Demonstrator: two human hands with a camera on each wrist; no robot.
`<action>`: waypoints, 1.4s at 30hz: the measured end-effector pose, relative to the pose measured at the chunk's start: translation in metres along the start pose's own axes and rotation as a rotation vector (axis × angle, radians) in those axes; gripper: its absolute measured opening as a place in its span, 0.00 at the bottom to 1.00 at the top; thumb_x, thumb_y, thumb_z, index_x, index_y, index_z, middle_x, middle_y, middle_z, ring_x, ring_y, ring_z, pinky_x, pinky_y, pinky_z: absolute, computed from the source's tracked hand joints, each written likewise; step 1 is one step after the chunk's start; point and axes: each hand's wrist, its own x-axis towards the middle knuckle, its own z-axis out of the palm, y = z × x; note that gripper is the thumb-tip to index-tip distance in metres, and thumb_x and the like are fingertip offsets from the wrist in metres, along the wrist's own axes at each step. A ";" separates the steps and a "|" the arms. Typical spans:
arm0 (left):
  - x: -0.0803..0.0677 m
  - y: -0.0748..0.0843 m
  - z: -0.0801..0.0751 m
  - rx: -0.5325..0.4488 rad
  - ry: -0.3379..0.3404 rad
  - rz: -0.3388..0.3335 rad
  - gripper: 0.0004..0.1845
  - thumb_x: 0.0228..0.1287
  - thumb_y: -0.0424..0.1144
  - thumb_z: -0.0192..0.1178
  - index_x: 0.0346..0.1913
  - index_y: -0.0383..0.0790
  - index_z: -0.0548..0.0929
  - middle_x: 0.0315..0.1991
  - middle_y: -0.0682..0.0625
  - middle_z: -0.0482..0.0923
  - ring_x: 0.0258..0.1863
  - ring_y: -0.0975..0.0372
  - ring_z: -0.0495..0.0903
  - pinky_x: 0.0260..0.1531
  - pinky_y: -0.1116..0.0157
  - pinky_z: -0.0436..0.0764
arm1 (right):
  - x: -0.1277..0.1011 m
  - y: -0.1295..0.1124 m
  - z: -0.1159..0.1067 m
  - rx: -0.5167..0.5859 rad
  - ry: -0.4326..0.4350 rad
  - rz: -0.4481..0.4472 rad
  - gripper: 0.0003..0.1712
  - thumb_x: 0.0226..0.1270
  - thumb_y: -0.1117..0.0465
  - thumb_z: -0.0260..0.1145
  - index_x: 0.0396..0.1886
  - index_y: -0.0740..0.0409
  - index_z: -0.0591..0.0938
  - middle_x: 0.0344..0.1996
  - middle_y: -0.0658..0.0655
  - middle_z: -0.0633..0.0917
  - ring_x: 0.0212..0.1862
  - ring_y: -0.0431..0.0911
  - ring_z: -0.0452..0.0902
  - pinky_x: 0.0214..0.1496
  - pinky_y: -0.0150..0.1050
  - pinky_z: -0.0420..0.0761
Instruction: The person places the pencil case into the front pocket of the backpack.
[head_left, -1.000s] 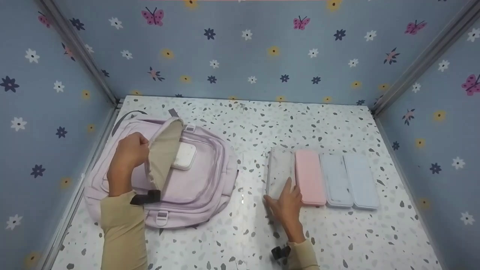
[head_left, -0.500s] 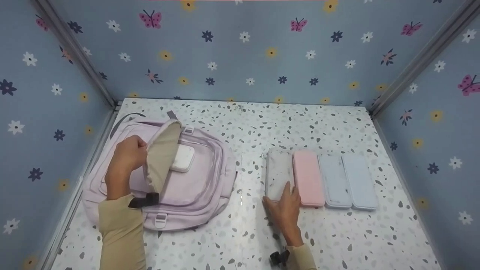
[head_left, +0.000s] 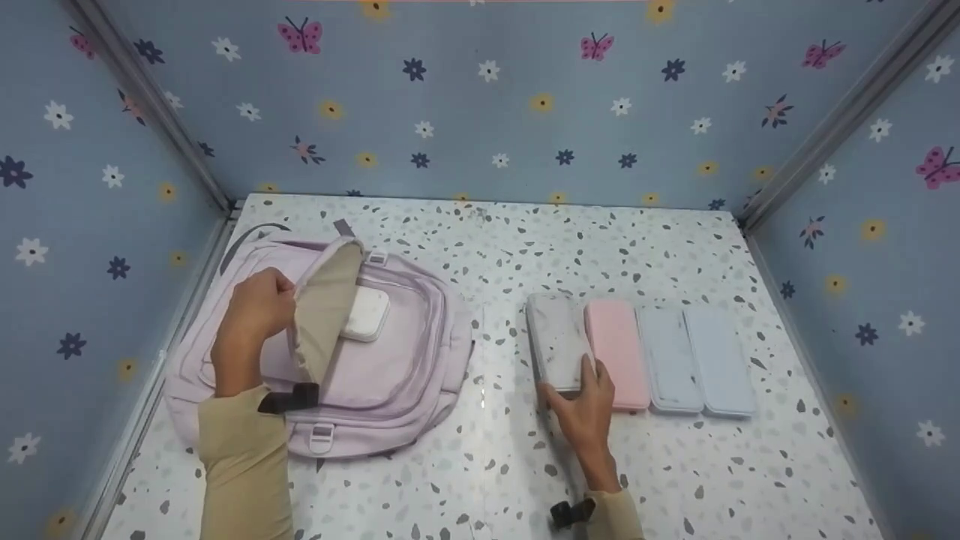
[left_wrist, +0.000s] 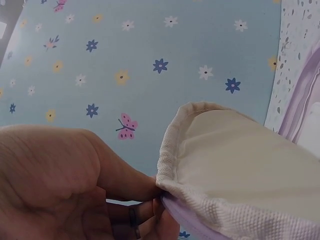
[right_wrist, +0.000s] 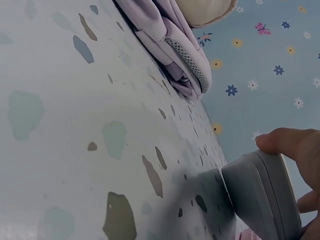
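Backpack flap [head_left: 328,311] is being pinched by the left hand [head_left: 257,306] while the right hand [head_left: 589,409] is gripping a grey case [head_left: 557,339]

No text, label, brand, number or sign can be read in the head view or in either wrist view.
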 end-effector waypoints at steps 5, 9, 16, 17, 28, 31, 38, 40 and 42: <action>0.000 0.003 -0.001 0.002 0.014 0.007 0.14 0.66 0.31 0.41 0.46 0.25 0.72 0.43 0.32 0.73 0.41 0.44 0.71 0.39 0.51 0.71 | 0.004 0.003 -0.005 0.063 0.024 -0.048 0.51 0.47 0.52 0.77 0.67 0.69 0.66 0.64 0.69 0.67 0.65 0.62 0.62 0.68 0.56 0.59; -0.001 0.003 -0.001 0.006 0.023 0.013 0.13 0.66 0.31 0.41 0.45 0.25 0.73 0.43 0.32 0.73 0.40 0.44 0.71 0.39 0.51 0.71 | 0.003 0.001 -0.007 0.091 0.018 -0.035 0.51 0.47 0.52 0.77 0.68 0.66 0.66 0.66 0.68 0.65 0.67 0.62 0.59 0.69 0.57 0.57; 0.001 0.003 0.001 0.002 -0.003 -0.026 0.13 0.67 0.32 0.42 0.47 0.26 0.72 0.43 0.33 0.72 0.41 0.45 0.71 0.39 0.51 0.71 | 0.004 -0.002 -0.012 0.118 0.029 -0.071 0.50 0.47 0.53 0.77 0.68 0.66 0.66 0.67 0.69 0.63 0.68 0.62 0.58 0.68 0.57 0.57; 0.001 0.003 0.001 0.002 -0.001 -0.024 0.13 0.67 0.32 0.42 0.47 0.26 0.72 0.43 0.33 0.72 0.41 0.45 0.71 0.39 0.51 0.71 | 0.004 -0.003 -0.012 0.119 0.030 -0.079 0.50 0.47 0.53 0.77 0.68 0.66 0.66 0.67 0.69 0.63 0.68 0.62 0.57 0.69 0.57 0.57; 0.000 0.001 0.000 0.010 0.009 -0.007 0.14 0.66 0.31 0.41 0.46 0.25 0.73 0.44 0.32 0.73 0.41 0.44 0.71 0.40 0.50 0.71 | 0.007 -0.013 -0.016 0.138 0.049 -0.163 0.47 0.47 0.58 0.77 0.67 0.65 0.68 0.66 0.69 0.64 0.67 0.62 0.59 0.66 0.59 0.59; 0.000 0.001 0.000 0.015 0.014 0.005 0.14 0.66 0.31 0.40 0.45 0.26 0.73 0.44 0.31 0.73 0.41 0.43 0.71 0.39 0.50 0.71 | 0.008 -0.017 -0.017 0.153 0.043 -0.183 0.47 0.47 0.59 0.77 0.67 0.64 0.68 0.67 0.68 0.64 0.67 0.61 0.59 0.66 0.58 0.60; 0.001 0.001 0.000 0.011 0.017 -0.006 0.13 0.65 0.31 0.41 0.44 0.26 0.73 0.43 0.32 0.73 0.41 0.44 0.71 0.38 0.51 0.71 | 0.008 -0.030 -0.017 0.195 -0.004 -0.186 0.48 0.47 0.56 0.77 0.68 0.62 0.67 0.69 0.70 0.61 0.70 0.63 0.55 0.66 0.62 0.60; 0.001 0.001 0.000 0.011 0.015 -0.009 0.13 0.65 0.31 0.41 0.45 0.26 0.73 0.43 0.32 0.73 0.41 0.44 0.71 0.38 0.51 0.71 | 0.008 -0.033 -0.016 0.196 -0.010 -0.199 0.47 0.48 0.55 0.77 0.68 0.61 0.68 0.68 0.71 0.61 0.70 0.64 0.55 0.66 0.63 0.60; 0.001 0.000 0.001 0.014 0.013 -0.012 0.13 0.65 0.31 0.41 0.45 0.26 0.73 0.43 0.32 0.73 0.41 0.44 0.71 0.38 0.51 0.71 | 0.008 -0.034 -0.016 0.194 -0.013 -0.217 0.48 0.47 0.55 0.78 0.68 0.61 0.68 0.68 0.70 0.61 0.70 0.64 0.55 0.66 0.63 0.60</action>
